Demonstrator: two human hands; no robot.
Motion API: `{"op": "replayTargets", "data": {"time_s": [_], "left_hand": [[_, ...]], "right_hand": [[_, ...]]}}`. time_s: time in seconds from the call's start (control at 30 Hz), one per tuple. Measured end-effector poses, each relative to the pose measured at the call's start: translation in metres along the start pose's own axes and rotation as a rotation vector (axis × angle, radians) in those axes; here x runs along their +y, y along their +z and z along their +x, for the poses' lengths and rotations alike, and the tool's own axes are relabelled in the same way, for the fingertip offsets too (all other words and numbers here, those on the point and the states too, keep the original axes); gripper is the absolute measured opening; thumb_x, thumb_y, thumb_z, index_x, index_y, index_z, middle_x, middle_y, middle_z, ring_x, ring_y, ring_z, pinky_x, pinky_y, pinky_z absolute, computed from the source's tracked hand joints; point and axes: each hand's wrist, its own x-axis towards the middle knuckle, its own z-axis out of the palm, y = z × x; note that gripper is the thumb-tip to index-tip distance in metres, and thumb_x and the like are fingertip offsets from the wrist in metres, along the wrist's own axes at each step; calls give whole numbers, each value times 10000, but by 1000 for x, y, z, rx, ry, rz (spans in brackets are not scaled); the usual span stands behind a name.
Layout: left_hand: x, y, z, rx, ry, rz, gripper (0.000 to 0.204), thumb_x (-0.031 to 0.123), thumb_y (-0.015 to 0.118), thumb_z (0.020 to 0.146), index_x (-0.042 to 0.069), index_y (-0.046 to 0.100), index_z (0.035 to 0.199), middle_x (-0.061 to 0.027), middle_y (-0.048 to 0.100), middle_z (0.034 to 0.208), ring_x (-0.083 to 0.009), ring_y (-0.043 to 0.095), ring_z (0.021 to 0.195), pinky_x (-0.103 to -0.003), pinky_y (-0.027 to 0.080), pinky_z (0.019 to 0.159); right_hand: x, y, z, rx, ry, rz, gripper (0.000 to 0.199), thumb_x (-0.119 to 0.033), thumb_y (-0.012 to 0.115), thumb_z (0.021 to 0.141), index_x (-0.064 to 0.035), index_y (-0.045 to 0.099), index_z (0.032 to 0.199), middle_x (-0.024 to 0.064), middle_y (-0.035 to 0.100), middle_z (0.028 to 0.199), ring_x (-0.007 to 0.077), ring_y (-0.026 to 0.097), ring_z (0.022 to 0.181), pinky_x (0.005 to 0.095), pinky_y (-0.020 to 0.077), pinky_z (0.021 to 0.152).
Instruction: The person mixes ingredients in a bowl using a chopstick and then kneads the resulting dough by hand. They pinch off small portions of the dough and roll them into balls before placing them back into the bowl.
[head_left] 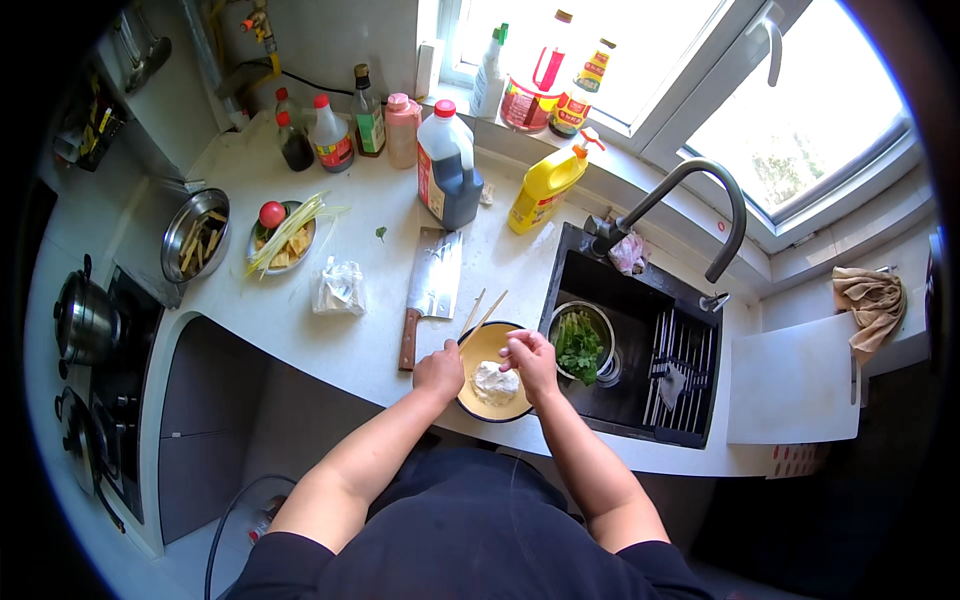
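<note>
A yellow bowl with a dark rim (pixel 471 389) stands at the counter's front edge, a lump of white flour or dough (pixel 495 383) in it. My left hand (pixel 440 372) is closed at the bowl's left rim, its fingertips partly hidden. A pair of chopsticks (pixel 484 318) slants over the bowl's far rim, the lower ends beside that hand; whether it grips them too I cannot tell. Above the bowl's right side, my right hand (pixel 531 362) has its fingers bent together in a pinch; anything in them is too small to make out. A cleaver (pixel 434 275) lies left of the bowl.
Right of the bowl, a black sink (pixel 640 345) holds a metal bowl of green leaves (pixel 577 347) under a curved faucet (pixel 735 190). A white plastic bag (pixel 339 288), a plate of vegetables (pixel 288 245), a pot (pixel 196 232) and a large jug (pixel 447 170) stand on the counter.
</note>
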Motion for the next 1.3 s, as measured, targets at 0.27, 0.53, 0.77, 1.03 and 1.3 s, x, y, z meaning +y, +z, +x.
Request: {"op": "replayTargets", "data": {"time_s": [0.27,0.53,0.77,1.03,1.3], "left_hand": [[0,1,-2,11,26,18,216,229,446,884,27,463,959,-222,640,782,-377,640,763,-476,505,666],[-5,3,-8,-1,20,12,212,230,447,884,36,459,970,-216,640,770,-379,638,755,-479,501,656],[-4,4,-6,-2,31,27,212,232,426,893,37,457,971,-216,642,786,-372,641,756,-478,502,664],[-11,11,-7,31,32,-4,256,275,486,866,43,456,969,-211,635,755,-386,630,725,-494,492,644],[-4,3,-9,-10,41,25,228,249,454,886,41,452,981,-206,643,781,-368,641,746,-476,503,659]], "right_hand": [[21,28,0,7,-219,-1200,315,-326,634,774,-36,642,898,167,620,870,331,579,886,418,455,791],[-8,-6,-36,-458,-409,-967,163,-223,663,744,-71,673,801,130,602,778,310,577,760,395,473,699],[1,2,-16,-431,-87,-1190,550,-372,726,636,-70,591,1076,181,588,1017,360,548,988,403,442,857],[3,14,-52,-290,-367,-1116,261,-133,674,647,-61,563,872,147,553,821,330,544,841,406,448,721],[-5,15,-42,-26,-557,-1145,486,-116,656,664,-52,521,1127,184,523,1113,353,462,1087,375,402,916]]}}
